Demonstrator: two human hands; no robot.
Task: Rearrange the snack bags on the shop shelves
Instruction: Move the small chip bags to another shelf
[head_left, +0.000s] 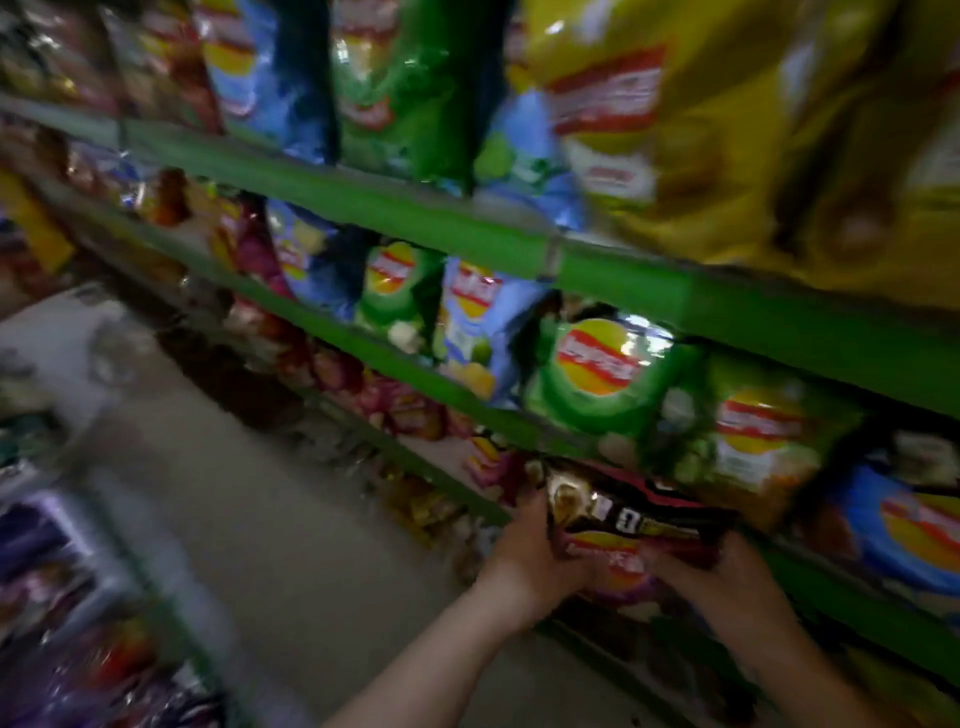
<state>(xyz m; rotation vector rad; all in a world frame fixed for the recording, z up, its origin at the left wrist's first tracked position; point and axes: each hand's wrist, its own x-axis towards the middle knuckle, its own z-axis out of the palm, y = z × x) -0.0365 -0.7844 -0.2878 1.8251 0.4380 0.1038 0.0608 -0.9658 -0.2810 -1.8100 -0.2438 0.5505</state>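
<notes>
Green-edged shelves (727, 306) hold rows of standing snack bags (597, 374), which look mostly in place. 1 dark red-and-black bag (639, 512) is not yet shelved: it hangs at the lower shelf's front edge, left hand (530, 551) gripping its left end, right hand (727, 577) curled round its right. Motion blur hides finer order.
</notes>
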